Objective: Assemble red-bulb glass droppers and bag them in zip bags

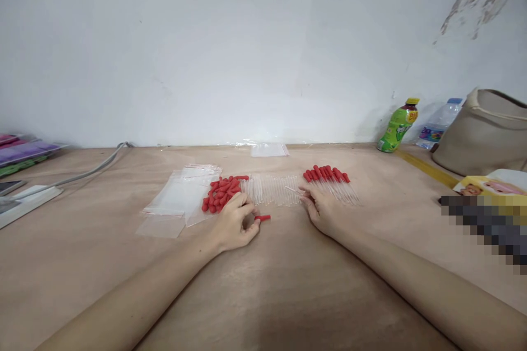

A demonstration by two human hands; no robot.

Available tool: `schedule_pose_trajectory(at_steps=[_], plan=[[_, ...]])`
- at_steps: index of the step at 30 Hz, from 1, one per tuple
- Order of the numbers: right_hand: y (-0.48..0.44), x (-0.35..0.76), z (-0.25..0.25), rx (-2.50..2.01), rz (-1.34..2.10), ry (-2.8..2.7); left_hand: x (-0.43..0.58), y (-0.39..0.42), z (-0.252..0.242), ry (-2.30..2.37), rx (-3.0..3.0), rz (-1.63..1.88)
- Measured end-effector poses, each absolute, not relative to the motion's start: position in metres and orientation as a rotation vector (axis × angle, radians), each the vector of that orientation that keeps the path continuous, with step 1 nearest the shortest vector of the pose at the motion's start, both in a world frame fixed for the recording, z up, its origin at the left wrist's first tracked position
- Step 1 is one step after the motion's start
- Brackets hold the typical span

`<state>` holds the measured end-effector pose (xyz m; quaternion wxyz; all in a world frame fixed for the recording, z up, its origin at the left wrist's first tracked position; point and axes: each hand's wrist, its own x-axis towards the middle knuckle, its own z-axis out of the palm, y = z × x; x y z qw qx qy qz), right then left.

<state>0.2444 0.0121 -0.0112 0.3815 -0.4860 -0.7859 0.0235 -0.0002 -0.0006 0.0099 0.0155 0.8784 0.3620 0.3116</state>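
My left hand [235, 224] rests on the wooden table [263, 285] with its fingers curled, pinching a small red rubber bulb [262, 218]. Just beyond it lies a pile of loose red bulbs [220, 193]. A row of clear glass dropper tubes [272, 189] lies between my hands. My right hand [323, 208] lies palm down beside those tubes, fingertips closed on one thin clear tube [293, 190]. Behind it several finished droppers with red bulbs [329, 178] lie in a row.
Clear zip bags [179, 200] lie left of the bulbs, another bag [268, 149] near the wall. A green bottle [397, 125], a water bottle [438, 123] and a beige bag [481, 131] stand far right. A grey cable [90, 170] and coloured trays [22, 154] are at left.
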Motion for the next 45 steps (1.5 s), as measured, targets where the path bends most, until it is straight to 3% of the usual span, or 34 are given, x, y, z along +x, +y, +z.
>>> schedule_pose_trajectory(at_steps=[7,45], plan=[[0.003,0.235,-0.005,-1.207,-0.041,-2.114,0.009,-0.001,0.007,1.139,2.702,0.878],[-0.009,0.224,0.0,-0.95,0.175,-2.293,0.013,-0.002,0.0,1.035,2.414,0.963]])
